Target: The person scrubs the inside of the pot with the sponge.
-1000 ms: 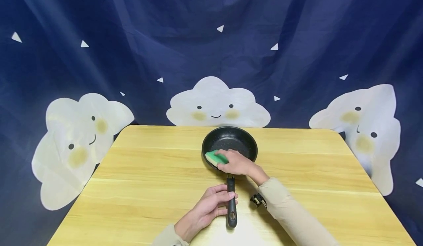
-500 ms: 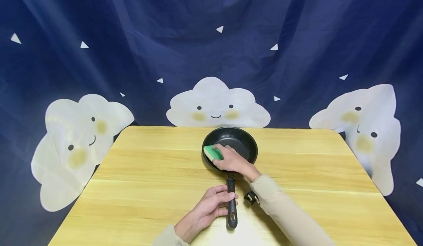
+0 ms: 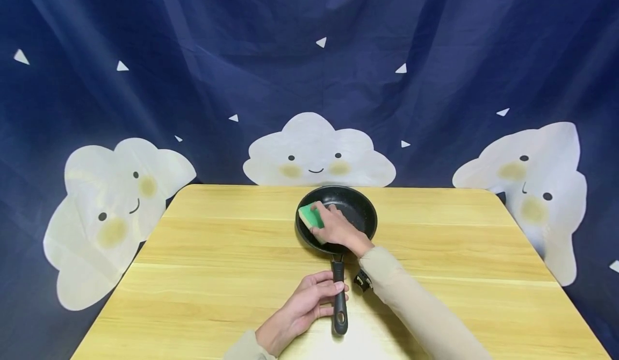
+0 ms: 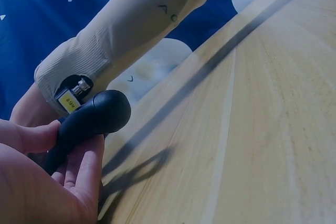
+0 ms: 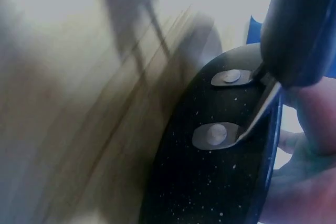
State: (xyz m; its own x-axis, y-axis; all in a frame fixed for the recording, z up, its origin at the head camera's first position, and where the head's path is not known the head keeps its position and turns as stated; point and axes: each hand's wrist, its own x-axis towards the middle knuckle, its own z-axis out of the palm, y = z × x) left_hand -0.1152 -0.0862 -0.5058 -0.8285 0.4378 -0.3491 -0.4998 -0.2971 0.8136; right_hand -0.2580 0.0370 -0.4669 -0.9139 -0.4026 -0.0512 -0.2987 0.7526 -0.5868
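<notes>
A black frying pan [image 3: 358, 209] sits at the far middle of the table in the head view, its handle [image 3: 338, 271] pointing toward me. My left hand [image 3: 306, 302] holds that handle between thumb and fingers; the handle's rounded end [image 4: 110, 111] shows large in the left wrist view. Inside the pan, at its left side, my right hand [image 3: 338, 230] grips a green and pale sponge [image 3: 309, 215]. The right wrist view has the pan's speckled outer wall [image 5: 210, 182] and a riveted bracket [image 5: 216, 136]; the sponge is hidden there.
The pan is over a light wooden table [image 3: 203, 274] with rounded far corners. Behind the table hangs a dark blue curtain [image 3: 271, 37] with white clouds and triangles. A small black device [image 3: 362, 281] is on the right wrist, close to the handle.
My right hand has moved the sponge farther from me along the pan's left inner side, and the right forearm has shifted left. My left hand and the pan have stayed put.
</notes>
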